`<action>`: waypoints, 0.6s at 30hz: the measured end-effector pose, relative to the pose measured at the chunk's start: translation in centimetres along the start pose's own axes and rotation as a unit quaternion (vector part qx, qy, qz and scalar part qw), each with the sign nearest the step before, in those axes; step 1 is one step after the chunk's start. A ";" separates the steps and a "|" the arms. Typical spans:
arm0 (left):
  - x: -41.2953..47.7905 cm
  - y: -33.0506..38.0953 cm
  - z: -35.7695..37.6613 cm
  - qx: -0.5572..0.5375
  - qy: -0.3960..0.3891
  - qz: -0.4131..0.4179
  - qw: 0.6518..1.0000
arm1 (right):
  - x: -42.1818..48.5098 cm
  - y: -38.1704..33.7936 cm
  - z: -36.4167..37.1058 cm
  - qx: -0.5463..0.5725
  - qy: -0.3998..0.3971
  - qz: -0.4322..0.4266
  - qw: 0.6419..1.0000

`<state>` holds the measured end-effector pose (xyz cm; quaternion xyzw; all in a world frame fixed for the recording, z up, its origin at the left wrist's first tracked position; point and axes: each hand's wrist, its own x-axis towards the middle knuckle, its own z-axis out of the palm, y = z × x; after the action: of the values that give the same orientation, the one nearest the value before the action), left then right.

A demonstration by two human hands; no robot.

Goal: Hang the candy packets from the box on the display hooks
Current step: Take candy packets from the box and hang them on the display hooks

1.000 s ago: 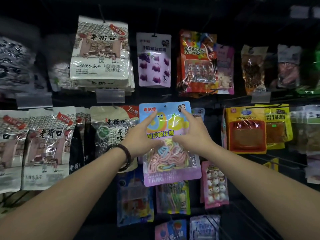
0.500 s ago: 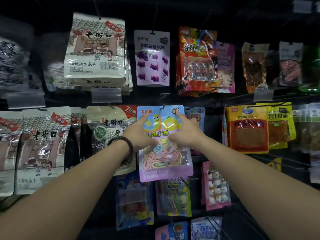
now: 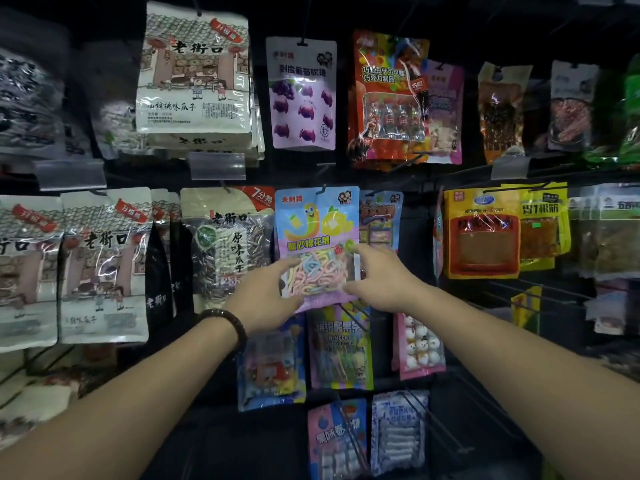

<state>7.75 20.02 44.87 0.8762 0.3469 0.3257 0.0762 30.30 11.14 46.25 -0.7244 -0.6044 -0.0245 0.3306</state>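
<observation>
With the candy packet (image 3: 317, 230) now hanging from its hook (image 3: 323, 189) at the middle of the display rack (image 3: 417, 216), the left hand (image 3: 265, 297) and right hand (image 3: 382, 277) have slid down to its lower sides, fingers loose and uncurled, apparently letting go.

The candy packet (image 3: 317, 237) hangs between the seed bag (image 3: 227, 244) on its left and another packet (image 3: 381, 220) right, above lower packets (image 3: 341, 348).

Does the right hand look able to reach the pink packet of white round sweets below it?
Probably yes: the pink packet of white round sweets hangs uncovered just below the right hand, nothing between them.
</observation>
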 end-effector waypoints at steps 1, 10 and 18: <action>-1.2 0.0 0.1 0.008 -0.005 0.005 1.000 | -1.2 0.1 0.4 -0.004 -0.005 -0.005 1.000; -15.4 -1.1 6.5 0.013 -0.034 0.005 0.999 | -13.9 1.7 8.4 0.038 -0.045 -0.015 0.998; -32.0 -3.6 20.0 0.073 -0.225 -0.053 0.970 | -30.1 9.0 23.9 0.089 -0.154 0.132 0.975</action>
<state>0.70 3.52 11.52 0.9104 0.3900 0.0896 0.1048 21.58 -2.97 10.43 -0.7608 -0.5465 0.1851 0.2971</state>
